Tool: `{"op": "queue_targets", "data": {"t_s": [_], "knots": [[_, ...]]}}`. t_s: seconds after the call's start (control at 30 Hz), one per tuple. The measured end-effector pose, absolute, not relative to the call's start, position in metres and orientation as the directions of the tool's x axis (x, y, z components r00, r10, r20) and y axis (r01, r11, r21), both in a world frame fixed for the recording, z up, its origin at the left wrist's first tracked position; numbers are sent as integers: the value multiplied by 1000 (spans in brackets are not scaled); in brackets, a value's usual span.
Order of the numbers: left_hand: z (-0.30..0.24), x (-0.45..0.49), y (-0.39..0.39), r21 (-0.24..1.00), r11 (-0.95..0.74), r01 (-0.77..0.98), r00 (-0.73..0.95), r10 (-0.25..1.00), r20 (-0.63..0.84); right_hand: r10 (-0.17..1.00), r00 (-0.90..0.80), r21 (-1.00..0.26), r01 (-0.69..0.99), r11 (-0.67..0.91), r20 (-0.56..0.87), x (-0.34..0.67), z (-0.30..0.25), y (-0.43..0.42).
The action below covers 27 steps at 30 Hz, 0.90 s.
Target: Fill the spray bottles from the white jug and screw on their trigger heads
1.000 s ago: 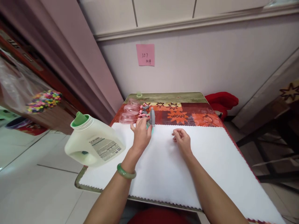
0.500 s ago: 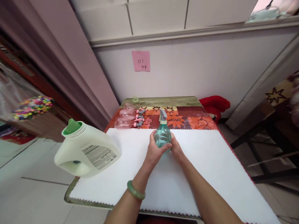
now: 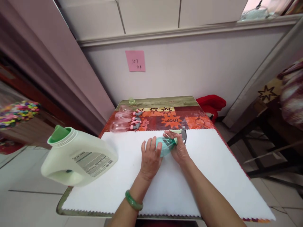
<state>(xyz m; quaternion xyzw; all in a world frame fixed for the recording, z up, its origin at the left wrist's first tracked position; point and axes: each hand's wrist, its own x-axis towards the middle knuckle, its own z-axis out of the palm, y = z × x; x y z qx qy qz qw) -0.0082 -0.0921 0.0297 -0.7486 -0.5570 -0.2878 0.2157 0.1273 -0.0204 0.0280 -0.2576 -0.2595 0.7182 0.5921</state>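
A teal see-through spray bottle is tipped over on its side above the white mat, with its grey trigger head pointing right. My left hand, with a green bangle on its wrist, grips the bottle's base end, fingers curved over it. At the other end, my right hand holds the neck from below and beside it, its fingers partly behind the bottle. The trigger head sticks out past the right hand.
A pale green jug with a green spout stands at the mat's left. Several clear spray bottles with pink collars lie at the back left, near a small green ring. A wall rises behind the table.
The spray bottle has gone from upright to tipped sideways, head to the right. My right hand has shifted up to its neck, my left to its base. The view has turned slightly right.
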Motion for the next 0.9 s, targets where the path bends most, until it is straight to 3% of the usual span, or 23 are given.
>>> {"op": "queue_targets", "data": {"t_s": [0.13,0.2,0.27,0.37,0.43,0.5,0.6,0.67,0.73,0.77,0.83,0.9], "knots": [[30,-8,-93,130,-387,913,192,687,700,984,-99,-686,-707,-174,-149,129,26,-14],[35,-10,-94,274,-419,866,135,722,679,977,-125,-675,-707,-210,-173,131,27,-12],[42,-11,-95,494,-407,768,30,794,607,973,-151,-662,-714,-229,-174,135,29,-11],[50,-8,-94,903,-185,388,-214,935,284,979,-168,-649,-733,-204,-118,140,32,-11],[53,-6,-91,996,34,86,-266,964,-10,982,-178,-647,-741,-180,-68,142,33,-13],[53,-4,-89,985,166,-50,-236,956,-173,981,-189,-649,-742,-168,-39,142,34,-14],[50,-4,-88,985,171,-13,-262,950,-168,985,-156,-645,-747,-163,-68,142,33,-13],[48,-6,-89,994,99,39,-333,939,-80,989,-92,-639,-756,-144,-114,141,32,-10],[46,-9,-91,958,-68,278,-331,930,162,989,-36,-634,-764,-122,-147,141,30,-7],[44,-9,-91,872,-179,456,-254,913,320,988,-27,-633,-765,-119,-153,140,30,-7],[40,-10,-91,543,-388,744,11,820,572,988,-43,-633,-764,-129,-149,139,30,-7],[36,-9,-91,295,-472,831,180,729,660,987,-76,-641,-753,-148,-138,139,31,-10]]}}
